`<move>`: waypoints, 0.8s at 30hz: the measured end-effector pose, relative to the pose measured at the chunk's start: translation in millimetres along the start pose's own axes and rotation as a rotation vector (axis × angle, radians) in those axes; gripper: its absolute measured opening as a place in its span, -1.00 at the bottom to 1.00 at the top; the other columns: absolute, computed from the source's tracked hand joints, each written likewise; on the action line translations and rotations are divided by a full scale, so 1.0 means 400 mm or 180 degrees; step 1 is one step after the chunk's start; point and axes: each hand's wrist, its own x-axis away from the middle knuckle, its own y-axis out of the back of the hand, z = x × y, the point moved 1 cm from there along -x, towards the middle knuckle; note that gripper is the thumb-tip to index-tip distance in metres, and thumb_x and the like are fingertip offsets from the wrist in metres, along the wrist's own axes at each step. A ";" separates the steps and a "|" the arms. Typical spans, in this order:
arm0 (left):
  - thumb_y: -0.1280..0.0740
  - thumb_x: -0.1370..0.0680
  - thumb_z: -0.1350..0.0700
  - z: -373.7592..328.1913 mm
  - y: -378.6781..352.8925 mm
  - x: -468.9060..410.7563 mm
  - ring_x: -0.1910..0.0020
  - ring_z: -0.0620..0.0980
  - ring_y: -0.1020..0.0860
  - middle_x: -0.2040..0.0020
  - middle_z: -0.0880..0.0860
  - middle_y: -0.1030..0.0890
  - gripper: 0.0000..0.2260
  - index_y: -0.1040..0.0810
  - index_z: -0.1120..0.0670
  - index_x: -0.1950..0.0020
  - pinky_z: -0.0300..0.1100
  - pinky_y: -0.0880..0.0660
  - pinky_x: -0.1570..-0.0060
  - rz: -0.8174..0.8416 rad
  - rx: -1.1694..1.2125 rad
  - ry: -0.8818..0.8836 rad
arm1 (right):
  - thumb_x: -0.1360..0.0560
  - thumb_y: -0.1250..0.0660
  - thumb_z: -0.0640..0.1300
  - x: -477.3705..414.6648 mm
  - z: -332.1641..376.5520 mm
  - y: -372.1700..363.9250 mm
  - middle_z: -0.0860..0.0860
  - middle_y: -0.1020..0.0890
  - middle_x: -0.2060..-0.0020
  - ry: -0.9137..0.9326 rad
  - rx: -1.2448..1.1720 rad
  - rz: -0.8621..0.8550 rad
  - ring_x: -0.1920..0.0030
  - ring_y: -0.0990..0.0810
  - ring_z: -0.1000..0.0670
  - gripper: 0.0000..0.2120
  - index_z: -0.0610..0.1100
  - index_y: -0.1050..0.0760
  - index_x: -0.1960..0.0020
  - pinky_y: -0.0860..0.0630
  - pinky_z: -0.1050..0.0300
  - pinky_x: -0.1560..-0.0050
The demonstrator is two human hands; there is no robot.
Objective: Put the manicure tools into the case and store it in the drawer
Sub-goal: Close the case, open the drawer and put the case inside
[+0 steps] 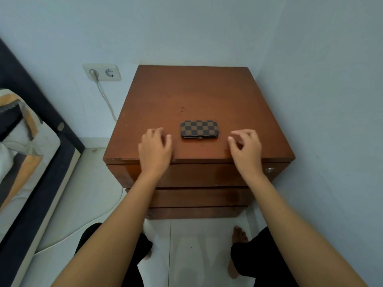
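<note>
A brown-and-black checkered manicure case lies closed on top of a wooden nightstand, near its front edge, clasp facing me. My left hand hovers just left of the case, fingers curled and apart, holding nothing. My right hand hovers just right of it, also empty with loosely bent fingers. Neither hand touches the case. No loose manicure tools are visible. The top drawer below the hands is closed.
Two more closed drawers sit under the top one. A bed stands at the left. A wall socket with a white cable is behind the nightstand's left side. A wall runs close on the right. My bare feet are on the tiled floor.
</note>
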 end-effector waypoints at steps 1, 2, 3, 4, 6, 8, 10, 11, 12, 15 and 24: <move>-0.14 -0.60 0.00 0.034 0.025 0.009 -0.27 0.03 -0.40 -0.27 0.10 -0.47 -0.66 -0.43 0.11 -0.31 -0.07 -0.30 -0.25 -0.0204 0.0127 0.0131 | -0.51 -0.30 -0.19 0.013 -0.024 0.034 -0.03 -0.45 0.01 -0.0068 0.0017 -0.0278 -0.02 -0.51 -0.05 -0.83 -0.20 -0.56 -0.07 -0.38 0.30 -0.04; -0.14 -0.59 0.02 0.071 0.049 0.018 -0.27 0.05 -0.40 -0.27 0.12 -0.47 -0.67 -0.43 0.12 -0.30 -0.05 -0.30 -0.27 -0.0436 0.0245 0.0282 | -0.50 -0.29 -0.21 0.025 -0.049 0.069 -0.09 -0.48 0.01 -0.0138 0.0040 -0.0586 0.02 -0.52 -0.07 -0.83 -0.22 -0.56 -0.05 -0.35 0.37 0.00; -0.15 -0.59 0.03 0.103 0.072 0.028 -0.28 0.06 -0.39 -0.28 0.14 -0.45 -0.67 -0.42 0.14 -0.30 -0.04 -0.30 -0.29 -0.0677 0.0368 0.0464 | -0.50 -0.29 -0.23 0.035 -0.074 0.102 -0.17 -0.50 0.01 -0.0244 0.0035 -0.0884 0.06 -0.52 -0.07 -0.84 -0.25 -0.56 -0.05 -0.33 0.43 0.05; -0.14 -0.59 0.03 0.133 0.092 0.037 -0.28 0.06 -0.38 -0.29 0.15 -0.43 -0.65 -0.40 0.15 -0.31 -0.05 -0.31 -0.29 -0.0885 0.0514 0.0695 | -0.50 -0.28 -0.24 0.045 -0.097 0.132 -0.23 -0.51 -0.01 -0.0407 -0.0009 -0.1150 0.08 -0.51 -0.05 -0.83 -0.26 -0.55 -0.05 -0.33 0.45 0.07; -0.13 -0.58 0.01 0.183 0.118 0.059 -0.32 0.06 -0.36 -0.35 0.15 -0.38 -0.61 -0.35 0.16 -0.35 -0.05 -0.32 -0.32 -0.1177 0.0810 0.1190 | -0.50 -0.27 -0.24 0.066 -0.142 0.173 -0.28 -0.48 -0.08 -0.0813 -0.0118 -0.1573 0.05 -0.51 -0.09 -0.80 -0.28 -0.52 -0.09 -0.39 0.32 0.02; -0.11 -0.58 -0.02 0.219 0.119 0.076 -0.33 0.08 -0.38 -0.34 0.15 -0.39 -0.60 -0.35 0.17 -0.35 -0.04 -0.32 -0.31 -0.1237 0.1082 0.1518 | -0.51 -0.25 -0.23 0.083 -0.183 0.187 -0.29 -0.46 -0.14 -0.1154 -0.0195 -0.1790 -0.08 -0.51 -0.17 -0.76 -0.30 -0.48 -0.14 -0.41 0.18 -0.06; -0.04 -0.60 -0.07 0.234 0.105 0.088 -0.23 0.08 -0.45 -0.24 0.15 -0.49 -0.61 -0.41 0.14 -0.28 -0.07 -0.36 -0.19 -0.1061 0.1413 0.1661 | -0.54 -0.22 -0.21 0.090 -0.207 0.181 -0.29 -0.46 -0.18 -0.1430 -0.0229 -0.1675 -0.16 -0.50 -0.21 -0.72 -0.31 -0.45 -0.20 -0.41 0.10 -0.16; -0.01 -0.61 -0.09 0.235 0.097 0.093 -0.20 0.05 -0.46 -0.21 0.12 -0.51 -0.59 -0.42 0.11 -0.28 -0.09 -0.36 -0.16 -0.0913 0.1557 0.1706 | -0.56 -0.19 -0.19 0.091 -0.214 0.174 -0.29 -0.46 -0.22 -0.1557 -0.0213 -0.1499 -0.20 -0.50 -0.21 -0.69 -0.31 -0.42 -0.25 -0.39 0.07 -0.22; 0.01 -0.62 -0.11 0.234 0.089 0.098 -0.20 0.03 -0.45 -0.21 0.08 -0.50 -0.59 -0.42 0.07 -0.32 -0.10 -0.36 -0.18 -0.0794 0.1651 0.1734 | -0.58 -0.16 -0.17 0.092 -0.215 0.167 -0.28 -0.47 -0.25 -0.1664 -0.0193 -0.1311 -0.25 -0.47 -0.20 -0.66 -0.31 -0.40 -0.29 -0.36 0.07 -0.27; -0.02 -0.61 -0.12 0.236 0.076 0.112 -0.23 0.04 -0.46 -0.26 0.07 -0.52 -0.59 -0.42 0.03 -0.34 -0.05 -0.39 -0.26 -0.0816 0.1684 0.1740 | -0.60 -0.11 -0.14 0.093 -0.212 0.159 -0.21 -0.48 -0.30 -0.1818 -0.0265 -0.1122 -0.33 -0.42 -0.15 -0.63 -0.29 -0.37 -0.34 -0.30 0.10 -0.31; -0.17 -0.59 0.00 0.241 0.123 0.179 -0.15 0.07 -0.51 -0.18 0.13 -0.57 -0.70 -0.49 0.12 -0.23 -0.13 -0.42 -0.11 -0.0905 0.1577 0.1781 | -0.55 -0.21 -0.18 0.158 -0.198 0.200 -0.20 -0.58 -0.14 -0.1902 -0.0438 -0.1065 -0.15 -0.54 -0.14 -0.74 -0.24 -0.46 -0.21 -0.34 0.21 -0.06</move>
